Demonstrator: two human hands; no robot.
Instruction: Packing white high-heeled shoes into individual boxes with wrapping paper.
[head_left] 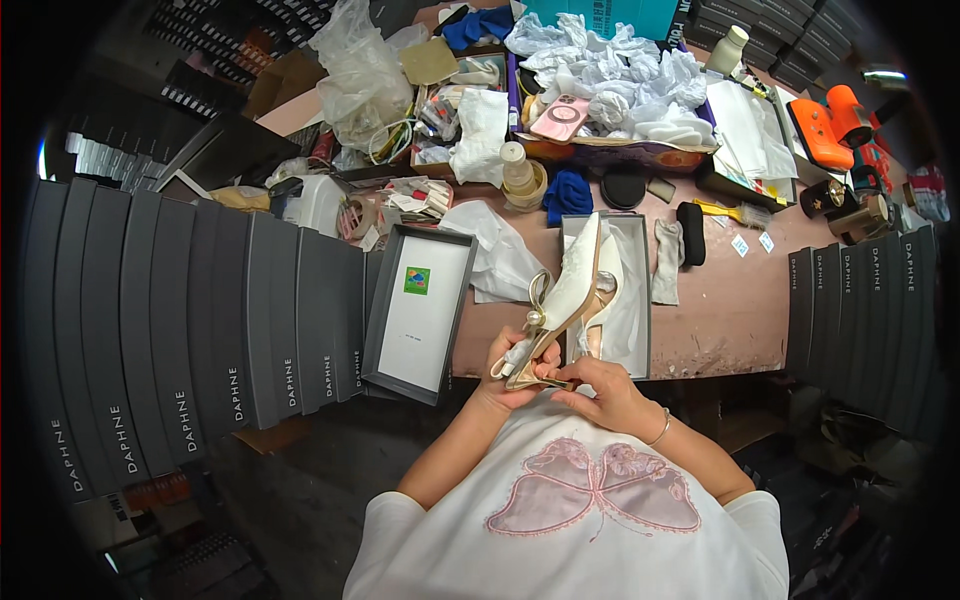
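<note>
A white pointed slingback shoe (572, 272) with a bow and a pearl ornament is held up on its side, toe pointing away from me. My left hand (513, 372) is closed around its heel end and strap. The fingers of my right hand (608, 396) pinch at the slim heel, partly covering its tip. Just beyond, a second white shoe (606, 292) shows behind the first, over the open grey shoebox (646, 300) lined with white tissue paper (628, 335). Left of the box, a box lid (412, 335) with a green sticker inside leans up.
Long rows of grey shoeboxes (205, 330) line the left; another row (860, 300) stands right. Across the back are a carton of crumpled paper (610, 80) with a pink phone (561, 117), a bottle (517, 165), a blue cloth (568, 196), a yellow brush (735, 212) and an orange tool (820, 133).
</note>
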